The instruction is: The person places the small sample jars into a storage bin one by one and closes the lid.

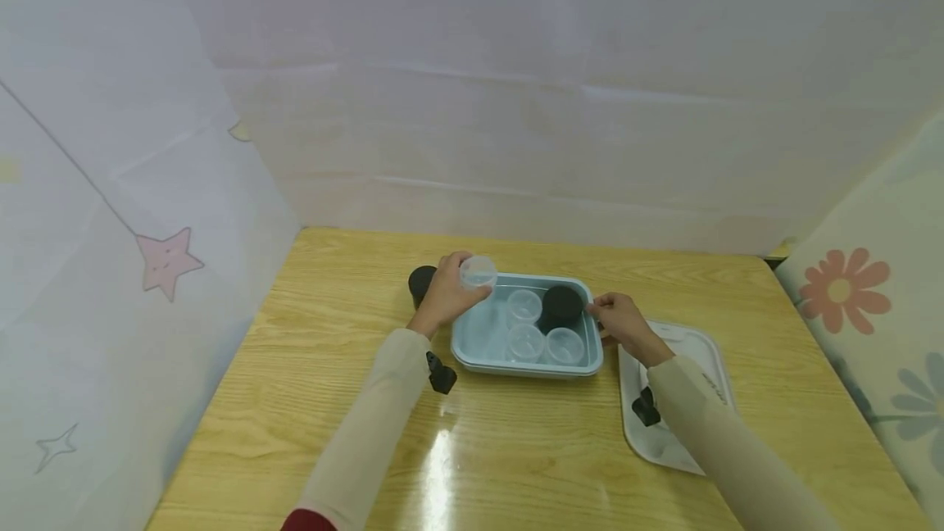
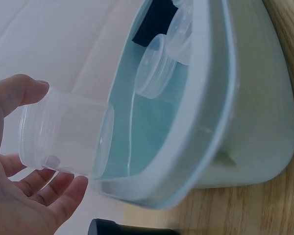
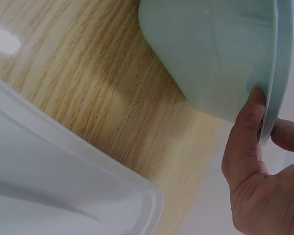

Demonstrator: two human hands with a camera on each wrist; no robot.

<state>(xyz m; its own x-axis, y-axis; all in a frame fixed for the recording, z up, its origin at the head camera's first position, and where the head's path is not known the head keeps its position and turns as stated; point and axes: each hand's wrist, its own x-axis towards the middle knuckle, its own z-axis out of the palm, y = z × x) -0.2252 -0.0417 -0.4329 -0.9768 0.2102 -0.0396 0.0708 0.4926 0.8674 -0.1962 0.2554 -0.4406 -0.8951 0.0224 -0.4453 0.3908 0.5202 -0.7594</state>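
My left hand (image 1: 444,293) grips a clear plastic jar (image 2: 68,132), thumb on one side and fingers on the other. The jar hangs over the left end of a light blue bin (image 1: 472,342). Inside the bin stand several more clear jars (image 1: 526,342) and a black round-topped container (image 1: 562,306) toward the right. At the bin's right end my right hand (image 1: 623,324) pinches the rim between thumb and fingers, as the right wrist view (image 3: 257,156) shows. Left of the bin, partly behind my left hand, is a black cylinder (image 1: 422,281).
A white lid-like tray (image 1: 642,433) lies on the wooden table (image 1: 310,400) right of the bin, partly under my right forearm. Pale patterned sheets (image 1: 479,146) enclose the table at the back and both sides.
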